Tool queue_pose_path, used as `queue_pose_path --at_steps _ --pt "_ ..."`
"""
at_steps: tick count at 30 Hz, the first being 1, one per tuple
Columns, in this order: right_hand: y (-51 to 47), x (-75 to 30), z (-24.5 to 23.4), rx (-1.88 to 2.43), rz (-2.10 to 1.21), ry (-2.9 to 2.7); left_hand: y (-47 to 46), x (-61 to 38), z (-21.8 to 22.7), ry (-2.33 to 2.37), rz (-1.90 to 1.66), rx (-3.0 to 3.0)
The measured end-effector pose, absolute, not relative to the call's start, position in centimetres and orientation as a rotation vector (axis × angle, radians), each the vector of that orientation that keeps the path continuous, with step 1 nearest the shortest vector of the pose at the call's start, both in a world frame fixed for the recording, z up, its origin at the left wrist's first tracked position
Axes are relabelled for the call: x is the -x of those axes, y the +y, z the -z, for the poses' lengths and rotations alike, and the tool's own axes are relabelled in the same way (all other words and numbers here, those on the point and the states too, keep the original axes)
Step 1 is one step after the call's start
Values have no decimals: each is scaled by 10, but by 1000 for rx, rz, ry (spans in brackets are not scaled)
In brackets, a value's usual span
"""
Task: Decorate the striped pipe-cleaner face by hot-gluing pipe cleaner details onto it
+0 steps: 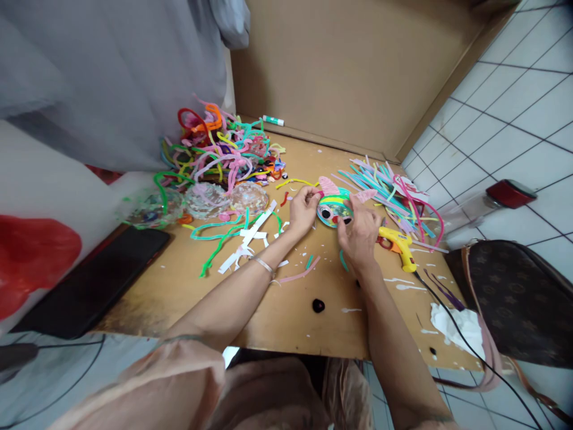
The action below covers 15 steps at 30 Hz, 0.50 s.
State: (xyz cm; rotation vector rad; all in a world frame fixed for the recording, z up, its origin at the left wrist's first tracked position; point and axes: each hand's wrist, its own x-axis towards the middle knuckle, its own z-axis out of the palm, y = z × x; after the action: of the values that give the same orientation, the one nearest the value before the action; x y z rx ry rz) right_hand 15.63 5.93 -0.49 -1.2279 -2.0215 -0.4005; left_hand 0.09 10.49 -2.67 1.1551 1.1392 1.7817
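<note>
A small round animal-face craft (336, 199) is between my hands, just above or on the table. It has green and yellow bands, two googly eyes, a red spot in the middle and pink pipe-cleaner ears. My left hand (306, 209) pinches its left edge, where a bit of magenta shows at the fingertips. Over its right side, the thumb and fingers of my right hand (362, 234) press on the face and partly cover one eye. Right beside that hand lies a yellow glue gun (403, 248) with an orange trigger, its black cord running toward the lower right.
Tangled pipe cleaners (224, 149) heap at the back left, near clear plastic packs (206, 200). Straight pipe cleaners (376, 182) lie back right. White paper strips (250, 236), a black phone-like slab (102, 275), a glue stick (273, 120), a tissue (454, 325) and a brown bag (519, 298) surround the workspace.
</note>
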Motion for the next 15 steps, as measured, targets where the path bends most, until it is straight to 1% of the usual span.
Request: queue_pose_path --at_steps 15 --pt "58 -156 4 1253 371 -2034 104 1 27 1135 -1740 -1191"
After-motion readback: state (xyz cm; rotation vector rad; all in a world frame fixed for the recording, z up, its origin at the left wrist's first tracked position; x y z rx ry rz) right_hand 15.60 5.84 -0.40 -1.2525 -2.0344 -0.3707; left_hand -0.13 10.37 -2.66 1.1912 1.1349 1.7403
